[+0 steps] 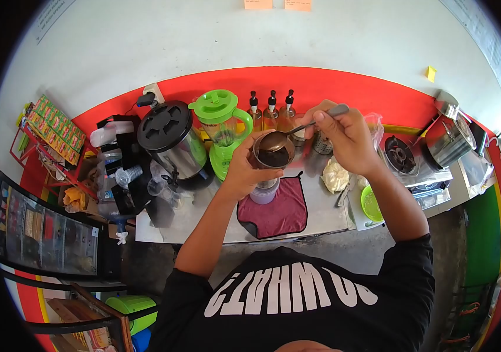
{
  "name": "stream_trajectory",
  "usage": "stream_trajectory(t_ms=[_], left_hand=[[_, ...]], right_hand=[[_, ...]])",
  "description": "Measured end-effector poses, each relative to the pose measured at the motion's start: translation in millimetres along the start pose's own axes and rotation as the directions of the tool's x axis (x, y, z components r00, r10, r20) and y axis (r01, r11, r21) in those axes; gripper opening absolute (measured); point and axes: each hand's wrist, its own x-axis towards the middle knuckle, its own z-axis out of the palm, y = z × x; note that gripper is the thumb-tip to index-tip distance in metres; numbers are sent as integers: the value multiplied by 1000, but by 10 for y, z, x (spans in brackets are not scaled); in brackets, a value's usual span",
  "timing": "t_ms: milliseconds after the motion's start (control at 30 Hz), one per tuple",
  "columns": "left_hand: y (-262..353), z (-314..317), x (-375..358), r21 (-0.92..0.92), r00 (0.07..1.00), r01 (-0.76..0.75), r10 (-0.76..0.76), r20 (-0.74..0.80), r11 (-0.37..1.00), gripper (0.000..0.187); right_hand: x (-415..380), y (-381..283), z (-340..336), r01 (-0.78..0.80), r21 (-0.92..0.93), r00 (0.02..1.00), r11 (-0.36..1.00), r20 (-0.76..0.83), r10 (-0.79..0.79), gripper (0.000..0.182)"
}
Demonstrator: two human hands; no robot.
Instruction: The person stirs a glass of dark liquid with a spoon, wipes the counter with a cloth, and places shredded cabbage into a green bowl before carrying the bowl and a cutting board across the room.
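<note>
In the head view my left hand (245, 169) is wrapped round a small cup (290, 157) with dark liquid in it, raised above the counter. My right hand (347, 138) grips a metal spoon (301, 128) by its handle. The spoon's bowl lies over the cup's opening, tilted toward the dark liquid. Just below the cup, a pale lilac container (265, 194) stands on a maroon cloth (280, 216); its top is partly hidden by my left hand and the cup.
Behind my hands are a green blender (222, 132) and several pump bottles (271, 116). A large steel urn (171, 141) with a black lid stands left. On the right are a pale bag (335, 176), a green bowl (371, 204), a burner (400, 155) and a steel pot (450, 141).
</note>
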Motion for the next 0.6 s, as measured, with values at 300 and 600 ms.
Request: stream_trajectory(t_ms=[300, 600], left_hand=[[-154, 63, 38, 45, 995, -97, 96, 25, 994, 90], [-256, 148, -14, -4, 998, -54, 54, 12, 999, 88]], right_hand=[[-138, 48, 79, 578, -467, 815, 669, 300, -496, 13], [-338, 358, 237, -108, -57, 992, 992, 58, 112, 31]])
